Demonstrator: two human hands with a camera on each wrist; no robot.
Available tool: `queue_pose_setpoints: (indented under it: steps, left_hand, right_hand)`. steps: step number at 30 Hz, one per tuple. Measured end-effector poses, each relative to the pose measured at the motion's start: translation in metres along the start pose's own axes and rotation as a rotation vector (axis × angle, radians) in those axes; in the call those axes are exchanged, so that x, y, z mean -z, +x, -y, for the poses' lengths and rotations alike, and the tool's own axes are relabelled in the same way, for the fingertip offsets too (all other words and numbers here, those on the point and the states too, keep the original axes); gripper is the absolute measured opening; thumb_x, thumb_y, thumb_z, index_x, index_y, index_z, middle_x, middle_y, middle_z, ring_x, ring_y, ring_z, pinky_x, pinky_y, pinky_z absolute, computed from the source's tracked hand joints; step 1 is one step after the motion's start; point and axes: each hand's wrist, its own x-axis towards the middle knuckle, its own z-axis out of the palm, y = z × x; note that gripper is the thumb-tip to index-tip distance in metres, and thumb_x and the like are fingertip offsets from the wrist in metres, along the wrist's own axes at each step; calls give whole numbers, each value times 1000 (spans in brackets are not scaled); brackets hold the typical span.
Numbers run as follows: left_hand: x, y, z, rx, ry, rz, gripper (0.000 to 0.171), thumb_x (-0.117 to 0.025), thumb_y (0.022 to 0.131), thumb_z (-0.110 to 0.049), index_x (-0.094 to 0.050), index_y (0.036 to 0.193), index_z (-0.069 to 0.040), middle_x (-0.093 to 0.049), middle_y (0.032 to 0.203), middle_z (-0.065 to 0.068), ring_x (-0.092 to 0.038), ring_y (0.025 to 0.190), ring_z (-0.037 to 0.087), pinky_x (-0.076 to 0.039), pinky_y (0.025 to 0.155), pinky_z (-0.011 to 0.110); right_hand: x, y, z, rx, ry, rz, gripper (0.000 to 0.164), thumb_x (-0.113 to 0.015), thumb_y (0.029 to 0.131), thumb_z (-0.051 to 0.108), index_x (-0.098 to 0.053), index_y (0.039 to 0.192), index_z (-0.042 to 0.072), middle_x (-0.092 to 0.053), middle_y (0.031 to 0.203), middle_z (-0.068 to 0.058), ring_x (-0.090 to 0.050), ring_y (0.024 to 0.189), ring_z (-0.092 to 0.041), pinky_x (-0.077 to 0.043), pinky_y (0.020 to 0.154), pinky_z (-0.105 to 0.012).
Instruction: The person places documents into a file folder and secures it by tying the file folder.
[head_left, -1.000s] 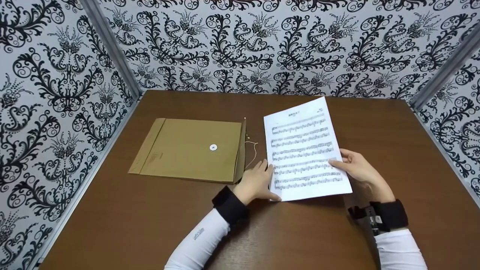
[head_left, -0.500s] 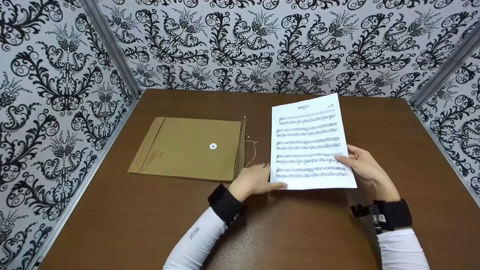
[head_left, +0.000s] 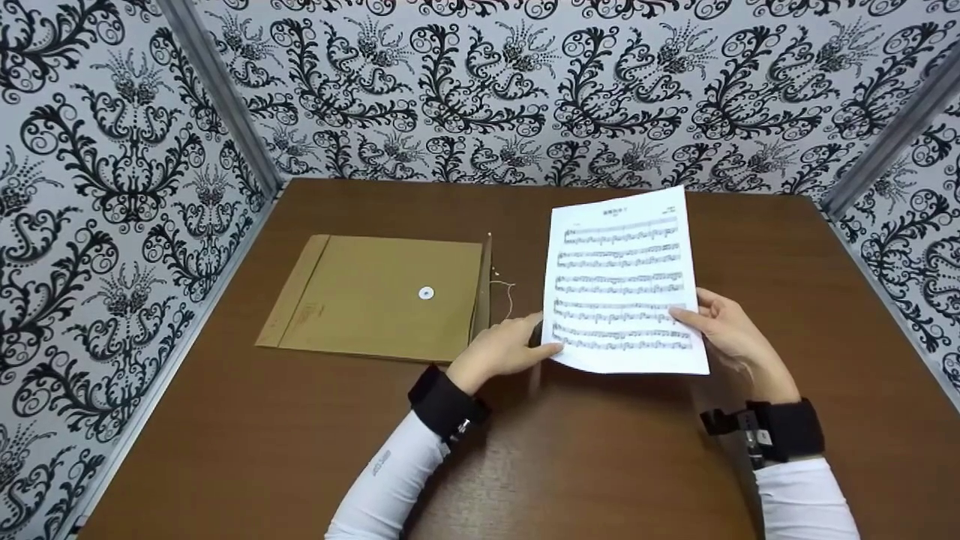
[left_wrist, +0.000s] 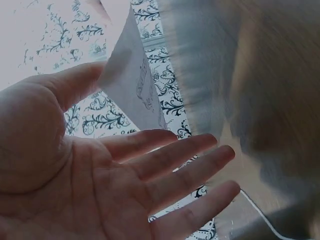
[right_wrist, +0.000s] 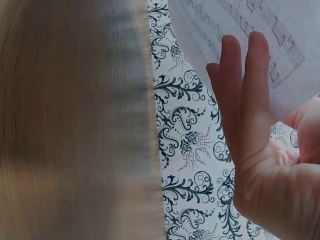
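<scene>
Printed sheet music is held up, tilted, over the right half of the table. My right hand pinches its right edge, thumb on the printed face and fingers behind; the right wrist view shows those fingers against the back. At the lower left corner is my left hand, its thumb touching the paper. In the left wrist view, the left hand's fingers are extended and spread, with the sheet's curled edge between thumb and index finger. Whether several sheets are stacked cannot be told.
A brown kraft document envelope lies to the left on the wooden table, its flap side toward the sheet. It has a white button and a loose string. Patterned walls enclose the table.
The sheet music has moved up and slightly right and turned more upright, carried by my right hand. My left thumb has slid up its left edge, and the lower left corner now bends.
</scene>
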Motion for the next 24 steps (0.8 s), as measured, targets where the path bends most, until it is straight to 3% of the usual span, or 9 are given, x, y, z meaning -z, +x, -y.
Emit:
queue_pose_setpoints:
  steps: [8,15,18,24]
  left_hand:
    - [8,4,15,-71,-263,6,58,-63,101,-30,-46,151,-5,-64,142,16,-61,135,31,-46,116,45]
    - [14,5,22,-74,-453,59,54,-59,104,-18,-41,153,-2,-62,141,22,-71,114,35,-63,85,40]
    - [16,5,25,-91,-509,55,51,-56,105,-13,-41,153,-2,-61,141,23,-72,107,33,-63,84,38]
    - [18,6,27,-91,-715,61,55,-47,106,-3,-32,158,-6,-58,138,26,-72,102,31,-63,85,51]
  right_hand:
    - [-11,2,1,19,69,2,61,-58,103,10,-26,150,-12,-79,103,10,-77,93,-9,-63,77,-26]
    - [-23,5,3,29,100,16,65,-57,103,7,-20,154,-12,-78,105,10,-77,95,-10,-64,78,-29]
    - [-27,5,5,29,105,13,67,-58,103,6,-20,155,-12,-77,106,10,-77,95,-10,-64,78,-30]
    - [-33,5,6,35,131,26,67,-58,103,5,-19,155,-12,-77,108,9,-78,96,-11,-64,78,-31]
